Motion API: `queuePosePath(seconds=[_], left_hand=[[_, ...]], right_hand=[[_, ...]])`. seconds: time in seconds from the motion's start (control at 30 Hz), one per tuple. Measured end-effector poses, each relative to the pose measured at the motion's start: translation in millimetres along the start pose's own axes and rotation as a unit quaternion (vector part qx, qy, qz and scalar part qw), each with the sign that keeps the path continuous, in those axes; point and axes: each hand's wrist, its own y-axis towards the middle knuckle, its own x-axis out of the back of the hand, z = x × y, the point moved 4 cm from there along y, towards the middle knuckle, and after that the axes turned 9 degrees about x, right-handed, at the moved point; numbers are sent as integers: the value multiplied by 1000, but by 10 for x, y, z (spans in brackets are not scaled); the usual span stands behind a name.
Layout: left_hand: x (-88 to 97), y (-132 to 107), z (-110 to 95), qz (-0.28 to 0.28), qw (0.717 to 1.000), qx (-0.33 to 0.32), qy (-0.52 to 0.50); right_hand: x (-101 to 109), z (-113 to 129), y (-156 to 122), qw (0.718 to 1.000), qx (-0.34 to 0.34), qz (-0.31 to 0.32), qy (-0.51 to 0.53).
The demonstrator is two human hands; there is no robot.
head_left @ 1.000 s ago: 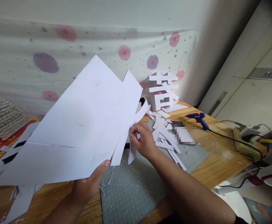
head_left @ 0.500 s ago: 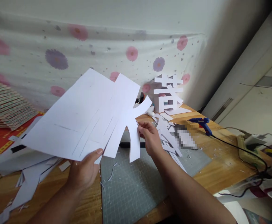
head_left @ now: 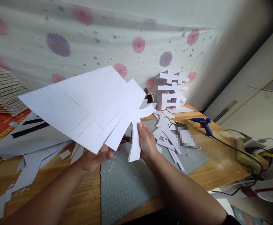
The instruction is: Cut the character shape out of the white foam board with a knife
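Observation:
A large white card sheet [head_left: 87,103] with pencil lines is held up above the cutting mat [head_left: 124,187]. Against its right side lies a white card cut-out [head_left: 129,109] with curved, forked legs. My left hand [head_left: 98,159] grips the lower edges from beneath, its fingers partly hidden under the card. With thumb and fingers, my right hand [head_left: 148,139] pinches the cut-out's right leg. Between the legs, part of a dark tool [head_left: 127,139] shows on the mat; its kind is unclear.
Cut card strips [head_left: 168,134] lie right of my right hand. A white card character model [head_left: 172,90] stands at the back. A blue glue gun [head_left: 203,123] and power strip [head_left: 249,153] are at right. Card scraps [head_left: 30,168] and stacked pencil-like sticks [head_left: 5,90] are at left.
The sheet has turned and tilted, its left corner rising. My left hand has moved right, closer to the cut-out's legs, its fingers now under the card. The view has shifted slightly.

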Motion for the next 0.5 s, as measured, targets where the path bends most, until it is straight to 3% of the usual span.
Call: queuePosePath(seconds=[0.1, 0.27, 0.5], left_hand=[[-69, 30, 112, -25, 997, 40, 61], [-257, -1, 158, -27, 996, 39, 70], [-193, -42, 206, -33, 993, 19, 111]], right_hand=[[-51, -27, -80, 1000, 13, -4, -7], [-189, -56, -204, 999, 21, -4, -24], [-235, -99, -222, 999, 2, 12, -31]])
